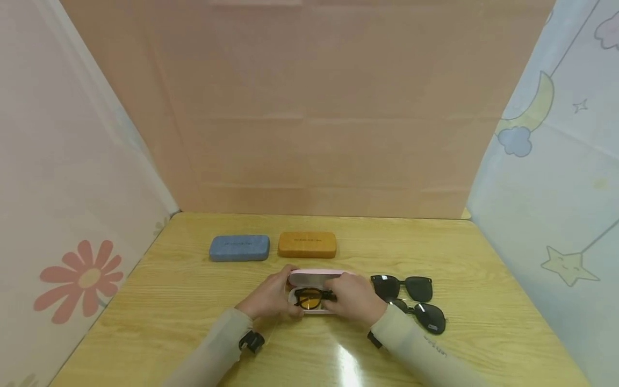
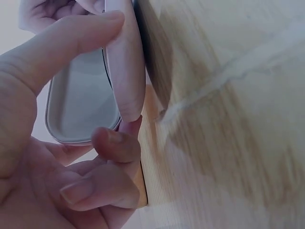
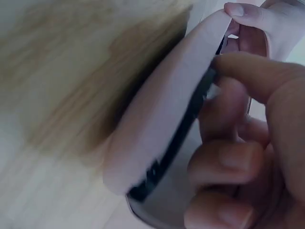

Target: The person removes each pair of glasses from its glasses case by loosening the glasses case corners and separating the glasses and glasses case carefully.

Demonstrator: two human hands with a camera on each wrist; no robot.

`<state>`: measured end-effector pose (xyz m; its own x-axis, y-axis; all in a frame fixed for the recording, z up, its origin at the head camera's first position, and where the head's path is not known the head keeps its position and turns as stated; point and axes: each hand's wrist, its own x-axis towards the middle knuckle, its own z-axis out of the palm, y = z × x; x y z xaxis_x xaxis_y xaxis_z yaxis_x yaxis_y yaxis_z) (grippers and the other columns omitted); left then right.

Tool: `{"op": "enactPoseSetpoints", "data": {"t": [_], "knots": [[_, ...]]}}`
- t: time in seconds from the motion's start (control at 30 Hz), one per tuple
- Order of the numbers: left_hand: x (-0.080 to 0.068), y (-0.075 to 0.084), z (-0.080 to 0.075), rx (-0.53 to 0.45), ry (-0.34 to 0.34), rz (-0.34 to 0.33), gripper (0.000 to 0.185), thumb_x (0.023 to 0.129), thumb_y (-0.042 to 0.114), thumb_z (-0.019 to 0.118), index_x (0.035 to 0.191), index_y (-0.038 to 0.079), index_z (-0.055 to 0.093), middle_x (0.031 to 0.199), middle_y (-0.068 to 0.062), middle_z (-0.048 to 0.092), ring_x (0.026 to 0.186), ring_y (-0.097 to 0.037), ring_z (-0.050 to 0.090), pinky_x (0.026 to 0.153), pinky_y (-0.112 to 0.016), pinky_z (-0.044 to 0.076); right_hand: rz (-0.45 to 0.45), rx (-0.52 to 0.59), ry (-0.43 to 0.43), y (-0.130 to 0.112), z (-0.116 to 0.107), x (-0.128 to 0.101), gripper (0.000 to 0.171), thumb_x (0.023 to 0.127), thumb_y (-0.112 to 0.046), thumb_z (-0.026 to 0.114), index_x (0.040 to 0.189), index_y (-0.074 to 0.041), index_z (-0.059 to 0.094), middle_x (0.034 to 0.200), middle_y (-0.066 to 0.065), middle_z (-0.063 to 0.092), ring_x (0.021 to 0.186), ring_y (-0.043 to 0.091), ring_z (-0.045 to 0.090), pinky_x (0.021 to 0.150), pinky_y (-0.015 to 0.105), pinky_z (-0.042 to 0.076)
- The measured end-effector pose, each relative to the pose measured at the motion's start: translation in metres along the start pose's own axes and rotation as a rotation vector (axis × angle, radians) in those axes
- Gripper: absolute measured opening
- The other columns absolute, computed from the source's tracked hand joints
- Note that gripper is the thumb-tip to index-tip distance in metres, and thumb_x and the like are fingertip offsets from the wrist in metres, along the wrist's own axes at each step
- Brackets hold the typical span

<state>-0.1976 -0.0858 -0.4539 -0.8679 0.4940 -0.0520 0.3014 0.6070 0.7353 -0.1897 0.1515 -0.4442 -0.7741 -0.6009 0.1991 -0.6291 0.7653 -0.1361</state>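
Right now both hands are busy with an open pink glasses case (image 1: 314, 278) near the front middle of the yellow wooden surface (image 1: 483, 301). The left hand (image 1: 271, 301) curls its fingers and thumb round the left end of the case, and the left wrist view shows the thumb on the lid edge with the grey lining just beside it. The right hand (image 1: 355, 298) curls over the right end, and the right wrist view shows its fingers pinching the black frame where it meets the pink lid. A pair of black glasses with yellow lenses (image 1: 311, 298) sits inside the bottom half of the case, so that part looks done. The lid is up, so closing it looks like what is left for this pair. Two more pairs lie out on the surface just to the right: black square sunglasses (image 1: 402, 287) and, nearer the person, black rounded sunglasses (image 1: 425, 316). Farther back sit a shut blue case (image 1: 239, 248) and a shut orange-brown case (image 1: 307, 244) side by side, so those two pairs may not be packed away yet.
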Motion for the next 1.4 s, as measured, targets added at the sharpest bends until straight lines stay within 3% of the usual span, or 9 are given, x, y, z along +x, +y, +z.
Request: {"op": "enactPoseSetpoints", "data": {"t": [0.13, 0.4, 0.7, 0.87, 1.03, 1.2, 1.4], "knots": [[0.001, -0.001, 0.000, -0.001, -0.006, -0.021, 0.095, 0.069, 0.026, 0.093, 0.145, 0.009, 0.040, 0.128, -0.008, 0.062, 0.114, -0.023, 0.060, 0.097, -0.045, 0.048, 0.025, 0.011, 0.006, -0.001, 0.003, 0.002, 0.012, 0.079, -0.029, 0.079, 0.084, -0.019, 0.077, 0.074, -0.009, 0.070, 0.062, 0.007, 0.058, 0.055, 0.029, 0.046], [0.006, 0.002, -0.004, 0.001, -0.011, -0.006, 0.095, 0.070, 0.027, 0.093, 0.146, 0.007, 0.039, 0.126, -0.010, 0.063, 0.113, -0.025, 0.060, 0.095, -0.047, 0.049, 0.050, 0.002, 0.018, -0.002, -0.008, 0.005, 0.006, 0.080, -0.019, 0.075, 0.076, -0.015, 0.075, 0.065, -0.007, 0.064, 0.052, 0.005, 0.044, 0.046, 0.026, 0.037], [0.005, 0.003, -0.005, -0.001, -0.015, -0.019, 0.096, 0.070, 0.025, 0.093, 0.146, 0.005, 0.039, 0.128, -0.012, 0.062, 0.113, -0.027, 0.061, 0.095, -0.047, 0.049, 0.064, -0.001, 0.049, 0.000, -0.005, 0.003, 0.006, 0.081, -0.024, 0.075, 0.078, -0.019, 0.075, 0.069, -0.007, 0.067, 0.056, 0.007, 0.052, 0.045, 0.028, 0.039], [0.004, 0.003, -0.003, 0.001, -0.021, -0.033, 0.095, 0.069, 0.026, 0.093, 0.146, 0.005, 0.039, 0.126, -0.011, 0.062, 0.113, -0.026, 0.060, 0.096, -0.047, 0.049, 0.072, 0.050, 0.005, 0.001, -0.005, 0.003, 0.008, 0.083, -0.023, 0.074, 0.076, -0.020, 0.074, 0.066, -0.010, 0.063, 0.052, 0.004, 0.045, 0.043, 0.026, 0.035], [0.003, 0.006, -0.002, -0.006, -0.027, -0.035, 0.094, 0.070, 0.024, 0.093, 0.145, 0.006, 0.040, 0.127, -0.011, 0.062, 0.115, -0.026, 0.060, 0.098, -0.047, 0.048, 0.106, 0.112, -0.060, 0.001, -0.008, 0.005, 0.010, 0.084, -0.020, 0.074, 0.074, -0.021, 0.075, 0.069, -0.010, 0.063, 0.056, 0.006, 0.045, 0.045, 0.027, 0.036], [0.002, 0.007, -0.001, -0.016, -0.029, -0.032, 0.095, 0.070, 0.022, 0.093, 0.146, 0.005, 0.039, 0.130, -0.013, 0.061, 0.117, -0.028, 0.060, 0.099, -0.048, 0.048, 0.112, 0.143, -0.135, -0.001, -0.008, 0.007, 0.022, 0.086, -0.018, 0.069, 0.065, -0.021, 0.066, 0.060, -0.010, 0.053, 0.050, 0.006, 0.042, 0.042, 0.025, 0.032], [0.003, 0.003, -0.001, -0.016, -0.024, -0.041, 0.099, 0.069, 0.023, 0.094, 0.148, 0.003, 0.037, 0.131, -0.014, 0.060, 0.119, -0.030, 0.060, 0.100, -0.048, 0.047, 0.103, 0.169, -0.144, -0.002, -0.007, 0.009, 0.025, 0.088, -0.017, 0.067, 0.064, -0.022, 0.063, 0.057, -0.010, 0.049, 0.048, 0.006, 0.039, 0.042, 0.025, 0.030]]}}
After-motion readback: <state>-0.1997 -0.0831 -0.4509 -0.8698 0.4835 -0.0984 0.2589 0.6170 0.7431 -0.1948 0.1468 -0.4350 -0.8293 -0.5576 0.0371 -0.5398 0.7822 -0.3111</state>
